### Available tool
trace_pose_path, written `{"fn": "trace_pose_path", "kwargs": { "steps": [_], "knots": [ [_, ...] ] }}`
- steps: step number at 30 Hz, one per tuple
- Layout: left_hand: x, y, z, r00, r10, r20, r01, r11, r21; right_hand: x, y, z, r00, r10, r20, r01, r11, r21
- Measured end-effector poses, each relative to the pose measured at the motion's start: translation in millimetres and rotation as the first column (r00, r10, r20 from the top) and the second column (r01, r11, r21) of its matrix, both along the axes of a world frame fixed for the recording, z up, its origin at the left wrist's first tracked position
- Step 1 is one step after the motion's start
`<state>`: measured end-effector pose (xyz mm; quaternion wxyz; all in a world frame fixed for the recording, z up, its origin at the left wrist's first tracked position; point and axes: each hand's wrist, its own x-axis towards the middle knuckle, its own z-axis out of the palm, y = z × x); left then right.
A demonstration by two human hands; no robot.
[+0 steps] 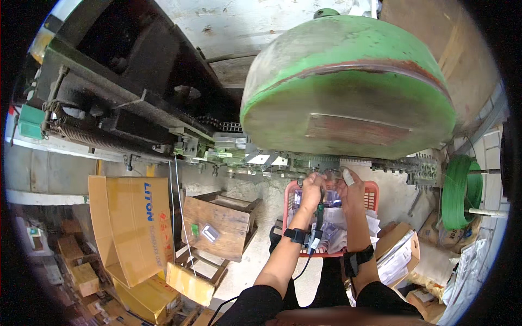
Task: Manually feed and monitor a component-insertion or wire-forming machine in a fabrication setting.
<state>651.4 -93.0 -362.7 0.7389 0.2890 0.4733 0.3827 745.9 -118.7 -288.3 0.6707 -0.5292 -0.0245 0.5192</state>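
Over a pink plastic basket (371, 191), my left hand (311, 191) and my right hand (352, 190) are raised close together. Both have their fingers closed on a small clear plastic piece (331, 175), perhaps a bag; its exact kind is too blurred to make out. A white wrapping shows on a finger of my right hand. Inside the basket, between and below my forearms, lie crumpled clear bags and white papers (335, 218). Straps with small devices and a cable sit on both wrists.
A large green machine housing (348, 108) hangs just beyond my hands, above a row of metal machine parts (261, 158). To the left stand a wooden stool (220, 228) and an open cardboard box (128, 217). Green wire coil (459, 190) hangs at right, above an open carton (399, 252).
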Motion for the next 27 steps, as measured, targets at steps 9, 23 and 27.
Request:
{"fn": "trace_pose_path", "kwargs": {
  "steps": [9,23,27],
  "knots": [
    [-13,-19,29,0.995,0.096,0.02,-0.089,0.975,-0.204,-27,-112,-51,0.574,0.601,0.556,-0.578,0.779,-0.245],
    [-50,-67,27,0.969,0.233,0.082,-0.177,0.884,-0.433,-33,-127,13,0.435,0.617,0.656,-0.588,0.747,-0.312],
    [-94,-75,11,0.881,0.144,-0.45,-0.211,0.972,-0.103,-40,-105,25,0.443,0.562,0.699,-0.611,0.76,-0.224]
  ]
}}
